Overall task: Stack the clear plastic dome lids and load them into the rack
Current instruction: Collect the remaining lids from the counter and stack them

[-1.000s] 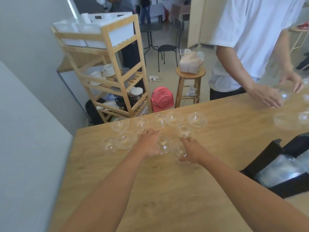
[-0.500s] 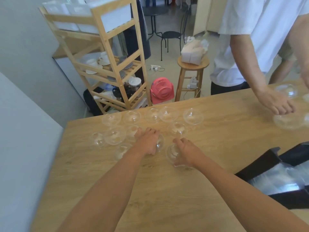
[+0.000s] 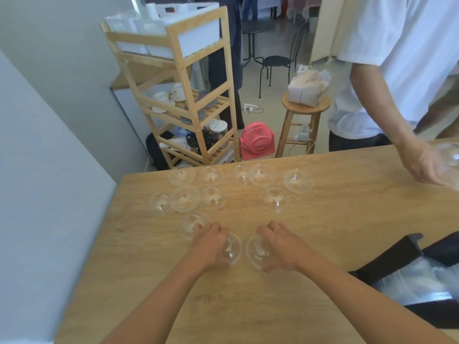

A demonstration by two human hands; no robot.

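**A:** Near the surface's [image 3: 347,207] far-left corner, loose dome lids [image 3: 185,198] lie spread out singly, probably so each is easy to grab.

**B:** yeah, and nearer the front the left hand [image 3: 211,244] is curled over one lid [image 3: 233,249], right hand [image 3: 280,247] clamped on a second lid [image 3: 254,253] just beside it. Guessing they're about to get nested.
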